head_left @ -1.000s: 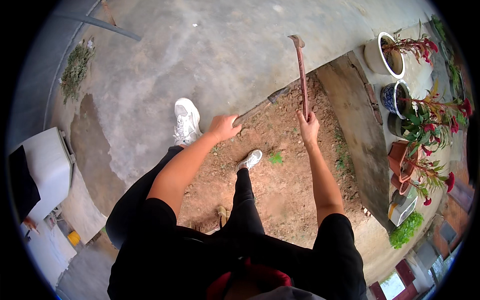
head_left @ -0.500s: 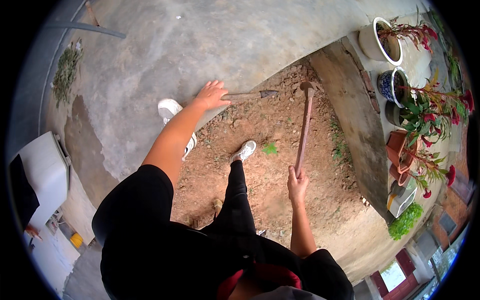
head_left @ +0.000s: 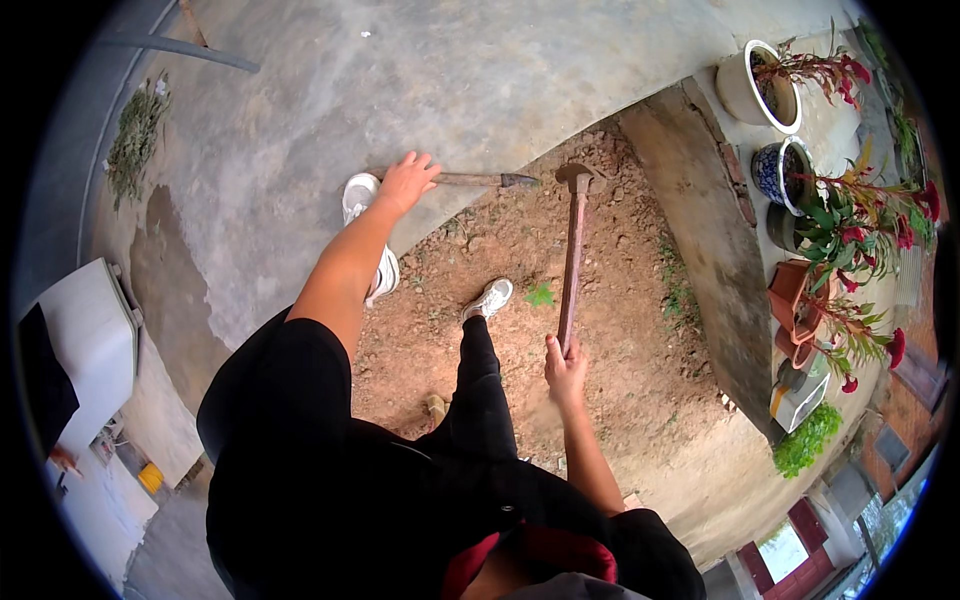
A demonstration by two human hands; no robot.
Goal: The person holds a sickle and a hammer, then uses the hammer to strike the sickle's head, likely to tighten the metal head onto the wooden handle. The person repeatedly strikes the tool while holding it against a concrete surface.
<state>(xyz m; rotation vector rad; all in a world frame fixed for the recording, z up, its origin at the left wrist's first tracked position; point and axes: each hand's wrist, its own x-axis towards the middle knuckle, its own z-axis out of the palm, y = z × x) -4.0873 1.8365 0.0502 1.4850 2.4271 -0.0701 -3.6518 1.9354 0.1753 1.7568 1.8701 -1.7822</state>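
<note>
My left hand (head_left: 404, 183) is closed around the wooden shaft of a tool with a dark metal tip (head_left: 520, 181). That tool lies roughly level, reaching from the concrete edge out over the soil; its exact kind is unclear. My right hand (head_left: 567, 371) grips the lower handle of a hoe (head_left: 573, 260). The hoe's rusty head (head_left: 580, 178) is at the far end, close to the dark tip, over the reddish soil (head_left: 630, 330). A small green leafy plant (head_left: 540, 294) stands on the soil between my white shoe (head_left: 490, 299) and the hoe handle.
Concrete paving (head_left: 300, 110) borders the soil on the far left side. A low wall (head_left: 690, 220) runs along the right, with several potted red flowers beside a white pot (head_left: 757, 90). Another person's hand (head_left: 65, 460) shows at the left by a white appliance (head_left: 88, 345).
My right hand and the hoe have shifted left, bringing its head nearer the other tool's tip. My left hand and its tool have moved slightly left and farther away.
</note>
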